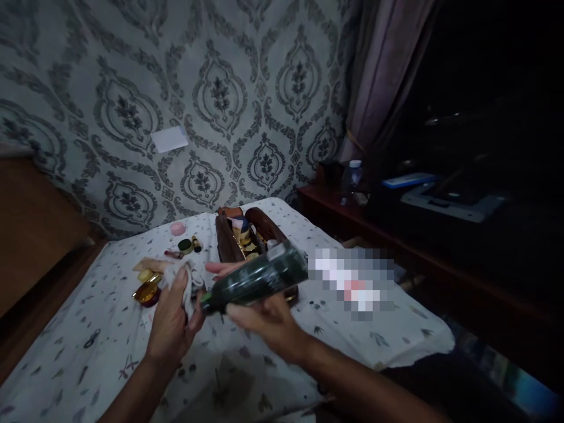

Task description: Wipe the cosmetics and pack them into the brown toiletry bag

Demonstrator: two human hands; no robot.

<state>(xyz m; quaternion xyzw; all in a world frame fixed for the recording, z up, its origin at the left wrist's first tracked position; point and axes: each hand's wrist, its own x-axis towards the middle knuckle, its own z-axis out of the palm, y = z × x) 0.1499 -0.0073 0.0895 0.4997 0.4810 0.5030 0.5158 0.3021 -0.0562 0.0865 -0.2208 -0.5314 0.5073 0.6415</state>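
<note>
My right hand (268, 320) is closed around a dark green bottle (259, 277), tilted so its narrow end points down and left. In my left hand (174, 317) a crumpled whitish cloth (190, 285) is gripped, close to the bottle's narrow end. I cannot tell whether cloth and bottle touch. Behind the bottle stands an open brown bag (230, 241) with small containers inside. Left of the cloth lie a gold and dark red jar (147, 292), a green-lidded jar (185, 245) and a pink round container (177, 228).
A white patterned cloth (247, 382) covers the table. On the dark desk (326, 202) at right are a clear plastic bottle (353, 179) and a blue-edged flat object (409, 180). A blurred-out patch hides part of the table's right side. Patterned wallpaper (220, 94) rises behind.
</note>
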